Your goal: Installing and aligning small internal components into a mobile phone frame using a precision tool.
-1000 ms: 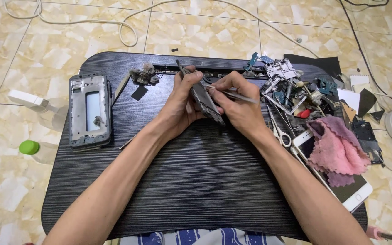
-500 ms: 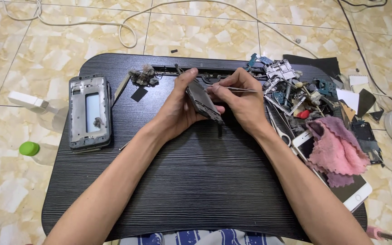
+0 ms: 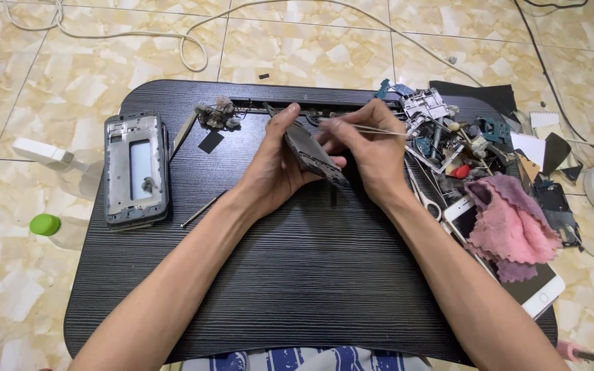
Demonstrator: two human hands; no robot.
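Observation:
My left hand (image 3: pixel 274 163) grips a dark phone body (image 3: pixel 312 155), tilted on its edge above the black ribbed lap table (image 3: pixel 297 275). My right hand (image 3: pixel 372 152) pinches thin metal tweezers (image 3: pixel 369 129), whose tip points left at the upper end of the phone. Both hands meet near the middle of the table's far half. The phone's inner face is partly hidden by my fingers.
A grey phone frame (image 3: pixel 136 169) lies at the table's left. A heap of phone parts (image 3: pixel 448 134), scissors (image 3: pixel 423 196), a pink cloth (image 3: pixel 510 223) and a white phone (image 3: pixel 534 288) crowd the right. A thin metal rod (image 3: pixel 202 209) lies centre-left. A green cap (image 3: pixel 45 224) and white cable (image 3: pixel 187 41) are on the tiled floor.
Both hands have shifted slightly toward the far edge with the phone body. The tweezers stay at the phone's upper end.

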